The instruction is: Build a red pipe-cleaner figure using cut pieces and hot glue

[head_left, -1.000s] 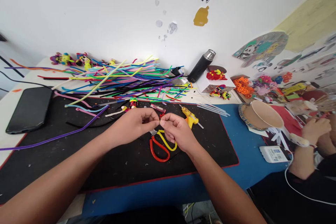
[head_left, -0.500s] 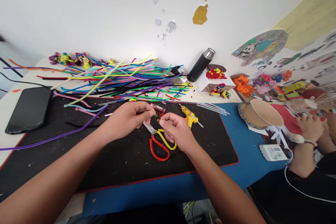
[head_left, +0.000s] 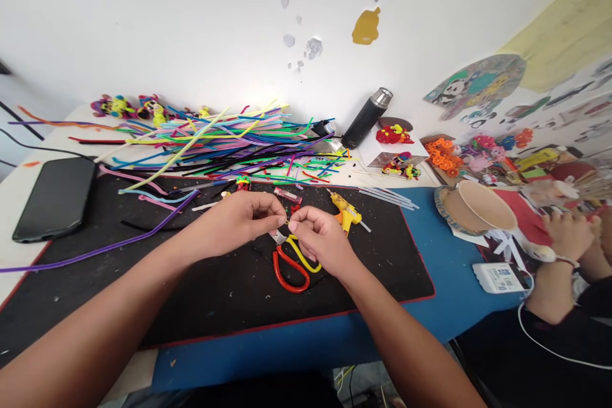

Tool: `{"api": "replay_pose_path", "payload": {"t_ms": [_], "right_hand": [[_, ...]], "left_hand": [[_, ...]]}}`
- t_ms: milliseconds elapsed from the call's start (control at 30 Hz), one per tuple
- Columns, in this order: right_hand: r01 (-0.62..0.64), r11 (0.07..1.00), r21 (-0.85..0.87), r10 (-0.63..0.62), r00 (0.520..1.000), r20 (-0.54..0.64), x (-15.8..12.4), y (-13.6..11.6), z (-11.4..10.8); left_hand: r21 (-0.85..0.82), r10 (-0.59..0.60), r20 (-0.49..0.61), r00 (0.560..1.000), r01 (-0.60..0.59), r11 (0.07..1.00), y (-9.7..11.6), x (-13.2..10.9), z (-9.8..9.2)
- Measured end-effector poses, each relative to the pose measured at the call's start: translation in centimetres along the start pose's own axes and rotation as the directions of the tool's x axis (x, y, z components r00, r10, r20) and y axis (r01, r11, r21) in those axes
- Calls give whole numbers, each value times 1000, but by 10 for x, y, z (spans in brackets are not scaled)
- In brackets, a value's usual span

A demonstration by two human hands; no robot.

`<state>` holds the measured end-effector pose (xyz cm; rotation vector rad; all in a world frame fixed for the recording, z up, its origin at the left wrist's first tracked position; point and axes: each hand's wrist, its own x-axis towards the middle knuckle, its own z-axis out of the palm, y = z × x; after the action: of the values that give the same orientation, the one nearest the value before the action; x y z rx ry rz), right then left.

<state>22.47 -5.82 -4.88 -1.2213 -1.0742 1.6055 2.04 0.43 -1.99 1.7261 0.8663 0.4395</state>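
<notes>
Scissors (head_left: 281, 243), one pair, one glue gun (head_left: 347, 210), left hand (head_left: 241, 223) and right hand (head_left: 319, 237) pinched narrow, contents unclear

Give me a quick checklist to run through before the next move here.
1. Both hands in view: ok; the left grip and right grip are close together above the mat.
2. Something held between the fingertips: cannot tell; any piece there is too small to make out.
3. Scissors fully visible: not ok; the handles show, but the left hand covers part of the blades.
4. Glue gun resting on the mat: ok; whether it is hot: cannot tell.
5. Phone away from both hands: ok, at the far left.
6. Co-worker's hand apart from the work: ok, at the far right.
</notes>
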Motion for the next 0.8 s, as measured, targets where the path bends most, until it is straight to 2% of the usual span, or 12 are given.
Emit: {"api": "replay_pose_path", "payload": {"t_ms": [233, 500, 600, 800], "right_hand": [[8, 1000, -22, -8, 1000, -4, -2, 0, 0], [23, 994, -102, -29, 998, -62, -3, 4, 1], [40, 992, -117, -49, 996, -79, -3, 6, 2], [109, 981, -163, -133, 980, -147, -1, 13, 1]], "left_hand": [[-13, -32, 55, 998, 33, 999, -1, 0, 0], [-124, -110, 135, 985, 127, 984, -1, 4, 1], [-182, -117, 120, 986, 137, 974, -4, 6, 6], [-362, -168, 19, 986, 164, 918, -4, 7, 19]]}}
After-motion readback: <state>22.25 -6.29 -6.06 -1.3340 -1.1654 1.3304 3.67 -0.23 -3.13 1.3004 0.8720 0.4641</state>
